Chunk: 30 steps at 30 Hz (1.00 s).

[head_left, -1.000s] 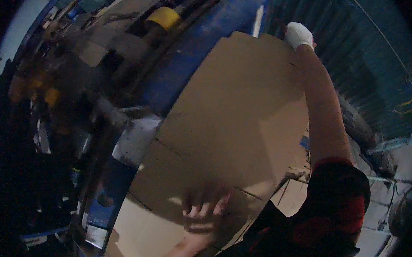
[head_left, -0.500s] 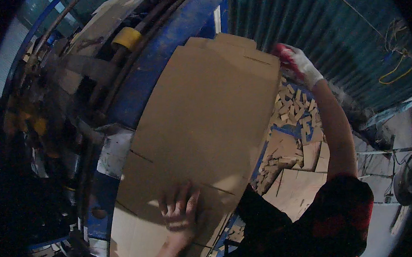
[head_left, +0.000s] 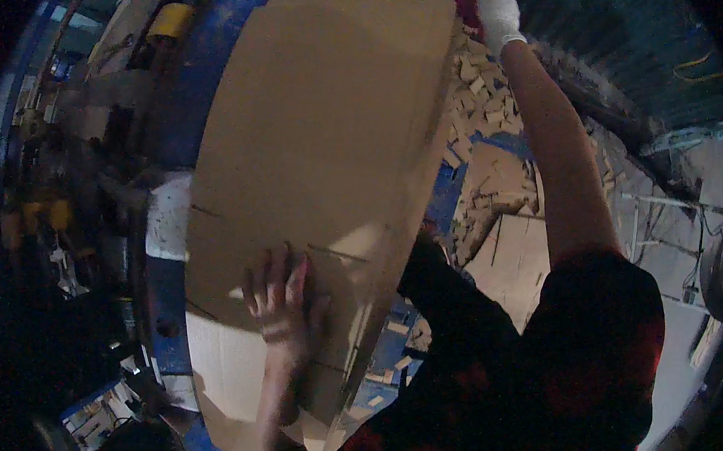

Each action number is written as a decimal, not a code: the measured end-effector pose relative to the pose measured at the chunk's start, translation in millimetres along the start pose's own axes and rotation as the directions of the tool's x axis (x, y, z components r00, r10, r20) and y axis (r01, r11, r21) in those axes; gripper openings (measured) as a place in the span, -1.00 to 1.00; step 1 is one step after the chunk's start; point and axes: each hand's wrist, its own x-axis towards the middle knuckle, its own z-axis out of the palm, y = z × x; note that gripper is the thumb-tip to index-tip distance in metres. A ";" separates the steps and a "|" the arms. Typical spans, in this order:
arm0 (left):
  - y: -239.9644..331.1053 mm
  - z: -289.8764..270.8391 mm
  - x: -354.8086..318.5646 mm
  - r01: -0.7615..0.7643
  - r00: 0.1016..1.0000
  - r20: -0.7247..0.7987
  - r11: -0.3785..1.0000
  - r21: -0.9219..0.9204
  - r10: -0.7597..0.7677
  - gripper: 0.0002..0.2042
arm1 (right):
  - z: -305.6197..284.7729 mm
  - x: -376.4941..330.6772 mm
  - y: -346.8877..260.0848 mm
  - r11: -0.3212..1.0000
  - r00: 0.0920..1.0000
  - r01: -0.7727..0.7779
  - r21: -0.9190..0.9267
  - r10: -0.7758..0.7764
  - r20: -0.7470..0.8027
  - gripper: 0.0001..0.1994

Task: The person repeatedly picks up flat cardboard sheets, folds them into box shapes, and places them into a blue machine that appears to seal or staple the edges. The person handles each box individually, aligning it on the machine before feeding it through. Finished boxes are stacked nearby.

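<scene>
Left hand [head_left: 283,306] on one cardboard sheet [head_left: 313,137], right hand [head_left: 489,14] (one glove [head_left: 501,21])

left hand [head_left: 283,306] spread on cardboard [head_left: 313,137] | gloved right hand [head_left: 494,19] at far corner

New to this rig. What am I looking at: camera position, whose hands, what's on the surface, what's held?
No robot here: this is a person working, seen from a fisheye camera worn on their head, looking down, so straight edges bend. The left hand is bare, fingers spread on a large, flat, brown slotted cardboard sheet. The right hand, in a white-and-red glove, is at the sheet's far right corner; whether it grips the sheet or something else is unclear. Left of the sheet is blue painted equipment with a yellow cylindrical part. To the right lie small brown cardboard scraps and larger flat cardboard pieces.
</scene>
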 end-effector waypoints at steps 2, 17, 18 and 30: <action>0.3 1.4 0.0 -0.019 0.999 -0.051 1.000 -0.017 0.018 -0.51 | -43.9 -15.2 32.7 0.872 0.996 0.022 -0.490 -0.060 -0.061 -0.49; 138.6 51.4 -176.3 0.019 0.947 0.287 0.864 -0.503 0.146 -0.65 | -35.3 -317.7 177.2 -0.023 0.491 0.863 -0.505 0.283 0.824 -0.40; 137.0 69.4 -194.0 0.159 0.918 0.393 0.860 -0.485 0.052 -0.70 | -30.3 -315.2 174.0 -0.003 0.568 0.805 -0.594 0.295 0.768 -0.39; 71.4 298.4 -333.2 0.286 0.845 0.448 0.954 0.085 -0.293 -0.33 | -30.0 -219.6 187.8 -0.066 0.647 0.714 -0.697 0.442 0.621 -0.22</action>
